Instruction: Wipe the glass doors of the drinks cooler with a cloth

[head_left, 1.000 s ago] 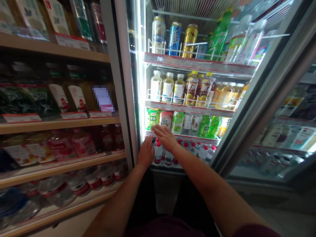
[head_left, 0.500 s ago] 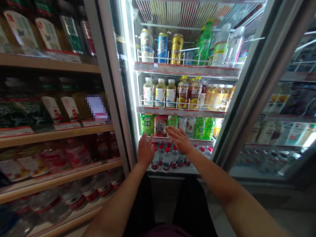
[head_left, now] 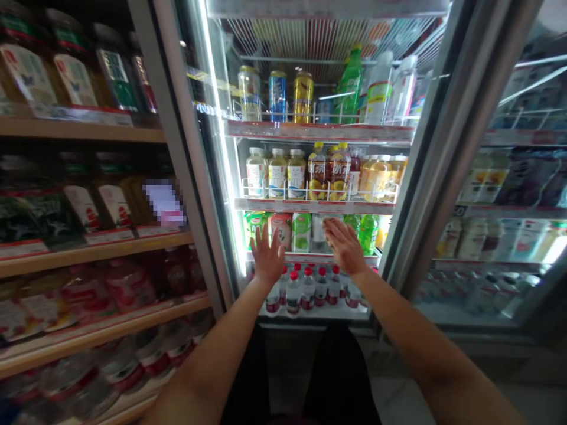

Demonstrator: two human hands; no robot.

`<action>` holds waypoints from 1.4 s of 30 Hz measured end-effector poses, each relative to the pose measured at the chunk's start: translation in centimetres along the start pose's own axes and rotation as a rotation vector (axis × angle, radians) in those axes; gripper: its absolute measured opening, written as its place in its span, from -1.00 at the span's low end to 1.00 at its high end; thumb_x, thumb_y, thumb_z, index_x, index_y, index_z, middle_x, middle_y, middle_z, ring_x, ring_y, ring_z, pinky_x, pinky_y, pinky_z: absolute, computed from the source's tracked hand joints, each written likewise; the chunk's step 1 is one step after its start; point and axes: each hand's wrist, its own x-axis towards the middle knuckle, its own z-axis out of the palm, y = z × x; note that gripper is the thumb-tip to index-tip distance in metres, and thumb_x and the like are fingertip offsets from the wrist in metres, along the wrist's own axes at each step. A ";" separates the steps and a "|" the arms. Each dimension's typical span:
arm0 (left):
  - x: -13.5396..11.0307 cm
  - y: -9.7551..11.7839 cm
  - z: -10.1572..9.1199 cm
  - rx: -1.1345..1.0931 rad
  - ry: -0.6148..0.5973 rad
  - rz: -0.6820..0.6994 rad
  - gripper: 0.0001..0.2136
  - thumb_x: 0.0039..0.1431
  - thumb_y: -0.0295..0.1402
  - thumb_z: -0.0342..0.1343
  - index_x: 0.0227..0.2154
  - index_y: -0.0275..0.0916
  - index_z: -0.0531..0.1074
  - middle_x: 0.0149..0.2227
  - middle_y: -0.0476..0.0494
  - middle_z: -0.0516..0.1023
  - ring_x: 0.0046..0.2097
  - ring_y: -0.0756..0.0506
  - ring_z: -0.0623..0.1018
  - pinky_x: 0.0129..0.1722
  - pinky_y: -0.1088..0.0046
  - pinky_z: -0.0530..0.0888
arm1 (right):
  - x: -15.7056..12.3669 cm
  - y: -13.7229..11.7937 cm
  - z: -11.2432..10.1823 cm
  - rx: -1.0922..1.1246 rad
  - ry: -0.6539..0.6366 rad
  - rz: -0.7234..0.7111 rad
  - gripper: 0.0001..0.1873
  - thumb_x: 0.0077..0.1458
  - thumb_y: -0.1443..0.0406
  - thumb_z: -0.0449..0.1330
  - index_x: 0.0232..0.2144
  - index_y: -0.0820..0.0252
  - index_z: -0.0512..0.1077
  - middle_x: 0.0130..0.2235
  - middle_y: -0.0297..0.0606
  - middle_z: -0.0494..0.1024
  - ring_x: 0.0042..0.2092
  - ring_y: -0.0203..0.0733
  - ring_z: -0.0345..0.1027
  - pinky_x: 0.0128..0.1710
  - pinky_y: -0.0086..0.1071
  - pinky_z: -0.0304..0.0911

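Note:
My left hand (head_left: 268,260) has its fingers spread, in front of the left end of the lower shelf, near a red drink pack (head_left: 280,227) and a green pack (head_left: 254,219). It holds nothing. To the right, my right hand (head_left: 346,249) lies with fingers together over what looks like a small pale cloth (head_left: 326,229); most of it is hidden under the palm. Behind this hand stand a grey-white container (head_left: 318,230) and green bottles (head_left: 368,233), partly covered. A green-labelled bottle (head_left: 302,232) shows between my hands. Whether either hand touches the shelf edge (head_left: 305,258), I cannot tell.
Red-capped water bottles (head_left: 293,295) fill the fridge floor below my hands. Higher shelves carry tea bottles (head_left: 317,174) and cans (head_left: 303,97). The metal-framed glass door (head_left: 447,159) stands to the right. Wooden shelves (head_left: 84,133) of bottles line the left.
My right hand has moved right along the lower shelf with the cloth, uncovering the green-labelled bottle. My left hand has spread its fingers and shifted slightly right. The view has tilted up a little.

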 end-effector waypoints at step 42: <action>5.3 -4.5 -4.1 0.102 0.033 0.088 -0.51 0.36 -0.41 -0.06 0.33 -0.16 0.26 0.45 -0.27 0.01 0.46 -0.32 -0.05 0.36 -0.08 0.07 | 4.6 1.8 -0.6 0.051 0.255 0.015 -0.39 0.35 0.41 -0.03 0.40 0.08 0.08 0.36 -0.10 0.27 0.44 -0.01 -0.03 0.34 0.09 0.18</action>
